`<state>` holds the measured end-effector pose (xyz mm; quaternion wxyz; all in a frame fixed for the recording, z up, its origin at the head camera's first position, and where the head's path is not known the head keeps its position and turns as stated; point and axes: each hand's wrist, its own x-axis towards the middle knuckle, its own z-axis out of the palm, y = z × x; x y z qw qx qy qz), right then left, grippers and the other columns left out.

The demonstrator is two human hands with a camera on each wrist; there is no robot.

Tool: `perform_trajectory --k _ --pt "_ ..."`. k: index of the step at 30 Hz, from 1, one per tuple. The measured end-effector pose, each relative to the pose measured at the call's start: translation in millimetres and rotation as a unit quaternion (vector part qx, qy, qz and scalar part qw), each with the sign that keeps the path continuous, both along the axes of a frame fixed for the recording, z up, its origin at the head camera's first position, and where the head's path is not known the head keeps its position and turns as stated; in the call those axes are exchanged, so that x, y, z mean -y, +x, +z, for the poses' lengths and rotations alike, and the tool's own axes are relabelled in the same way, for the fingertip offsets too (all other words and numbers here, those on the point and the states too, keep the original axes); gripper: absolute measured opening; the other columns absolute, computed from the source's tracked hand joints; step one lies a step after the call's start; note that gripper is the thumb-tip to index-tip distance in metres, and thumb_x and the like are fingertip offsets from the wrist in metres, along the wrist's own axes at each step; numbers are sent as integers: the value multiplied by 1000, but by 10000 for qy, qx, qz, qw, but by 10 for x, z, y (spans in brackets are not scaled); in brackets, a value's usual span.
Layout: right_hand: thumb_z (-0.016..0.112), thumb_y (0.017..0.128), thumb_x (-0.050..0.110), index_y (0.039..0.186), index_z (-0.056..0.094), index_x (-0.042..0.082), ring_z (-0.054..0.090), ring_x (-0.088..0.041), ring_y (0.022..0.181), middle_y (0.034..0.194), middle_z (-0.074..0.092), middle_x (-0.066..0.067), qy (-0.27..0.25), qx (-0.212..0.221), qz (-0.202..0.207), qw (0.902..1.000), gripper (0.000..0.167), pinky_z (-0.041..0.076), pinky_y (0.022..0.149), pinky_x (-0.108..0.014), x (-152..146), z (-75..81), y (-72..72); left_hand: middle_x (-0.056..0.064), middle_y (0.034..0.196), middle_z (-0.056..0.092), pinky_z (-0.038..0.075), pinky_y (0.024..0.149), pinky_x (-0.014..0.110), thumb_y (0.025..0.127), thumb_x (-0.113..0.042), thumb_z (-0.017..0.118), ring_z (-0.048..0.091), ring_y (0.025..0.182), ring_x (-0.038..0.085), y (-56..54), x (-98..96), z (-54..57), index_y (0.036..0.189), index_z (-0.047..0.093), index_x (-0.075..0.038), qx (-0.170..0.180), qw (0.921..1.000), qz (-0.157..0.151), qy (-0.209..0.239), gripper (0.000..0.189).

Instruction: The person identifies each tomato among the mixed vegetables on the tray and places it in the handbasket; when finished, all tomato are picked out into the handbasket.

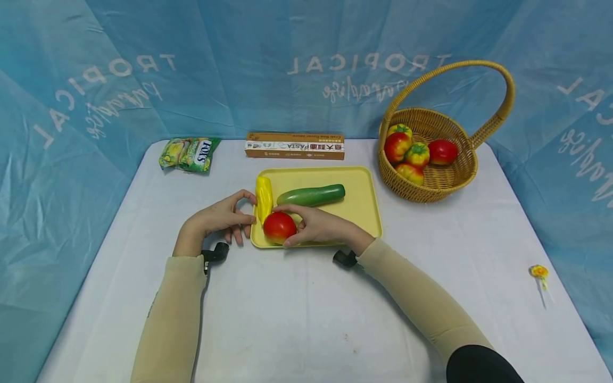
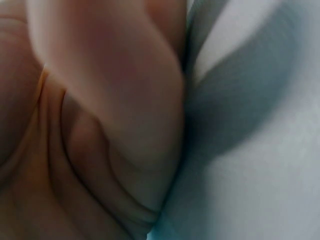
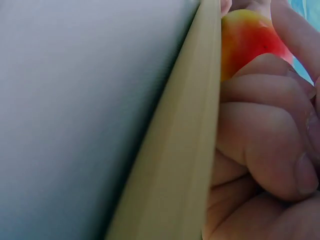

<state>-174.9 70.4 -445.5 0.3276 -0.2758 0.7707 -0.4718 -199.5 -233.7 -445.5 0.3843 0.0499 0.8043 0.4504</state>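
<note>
My right hand (image 1: 318, 224) holds a red-and-yellow mango (image 1: 280, 227) between thumb and index finger, over the front left corner of the yellow tray (image 1: 359, 223). In the right wrist view the mango (image 3: 257, 40) shows past the tray's side, with the other fingers curled below it. At the tray's left rim is my left hand (image 1: 220, 215), its thumb and index fingertips right at the edge and its other fingers loosely bent. Beside those fingertips a bumpy yellow vegetable (image 1: 264, 199) lies lengthwise on the tray. A green cucumber (image 1: 311, 195) lies behind the mango.
The woven basket (image 1: 428, 194) at the back right has a tall handle and contains several red and yellow-green fruits or peppers. A pasta box (image 1: 294, 146) stands behind the tray. Green snack packets (image 1: 189, 154) lie back left. A yellow flower-like lollipop (image 1: 539, 272) lies far right.
</note>
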Motion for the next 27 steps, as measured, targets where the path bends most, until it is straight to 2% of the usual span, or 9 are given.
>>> perform_trajectory --k 11,19,23,27 --pt "88 89 29 156 45 32 58 -21 125 150 55 0 88 -244 -108 9996 80 57 106 -35 26 -37 -18 12 84 77 58 53 26 100 -37 73 73 59 23 0 -2 3 143 34 -21 8 10000 3 -6 60" --pt "87 88 36 155 46 35 61 -22 118 144 58 2 125 -383 -155 9991 79 57 101 -36 14 -59 -23 12 85 77 58 53 25 101 -37 73 73 58 22 0 -4 4 144 34 -21 13 10000 12 -1 60" --pt "87 88 41 154 46 36 62 -21 117 143 59 4 99 -329 -228 9991 78 56 102 -36 -8 -24 -22 12 84 77 57 52 26 101 -35 72 73 57 21 2 -4 6 143 34 -21 -7 10000 8 42 58" --pt "85 88 44 153 46 37 65 -20 109 141 60 4 32 -143 -300 9994 76 57 98 -34 -50 34 -38 12 83 77 57 52 26 102 -34 71 72 57 21 5 -2 5 143 35 -21 -16 10000 5 54 57"
